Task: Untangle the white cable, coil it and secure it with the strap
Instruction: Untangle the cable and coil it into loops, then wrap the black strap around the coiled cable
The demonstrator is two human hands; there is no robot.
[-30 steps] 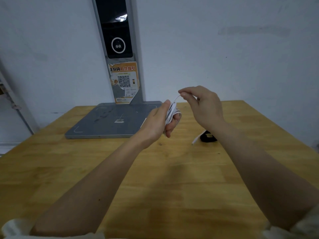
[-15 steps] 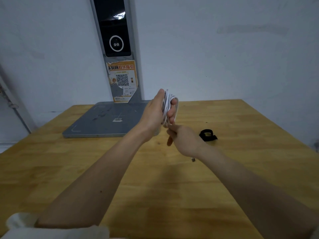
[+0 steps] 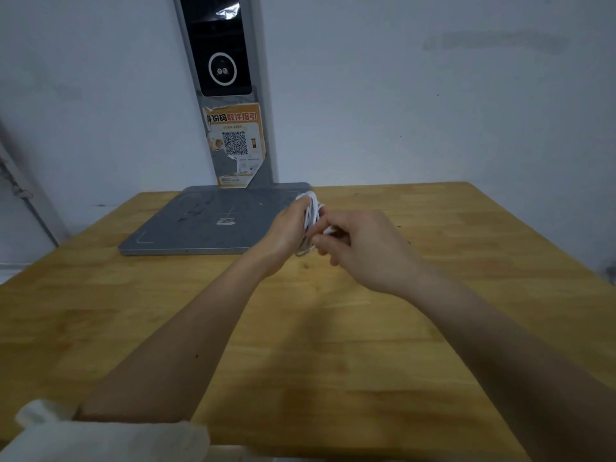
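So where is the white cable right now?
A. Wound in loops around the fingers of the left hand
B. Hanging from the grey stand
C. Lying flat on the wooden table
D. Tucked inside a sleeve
A. The white cable sits in loops around the left hand, held up above the wooden table, while the right hand pinches its loose end beside the coil.

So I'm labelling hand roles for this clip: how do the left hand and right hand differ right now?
The left hand is raised with the white cable looped around it as a coil, while the right hand carries no loops. The left hand sits closer to the grey base plate; the right hand is nearer the camera, fingers curled, pinching the cable's loose end. Both are bare and held above the wooden table.
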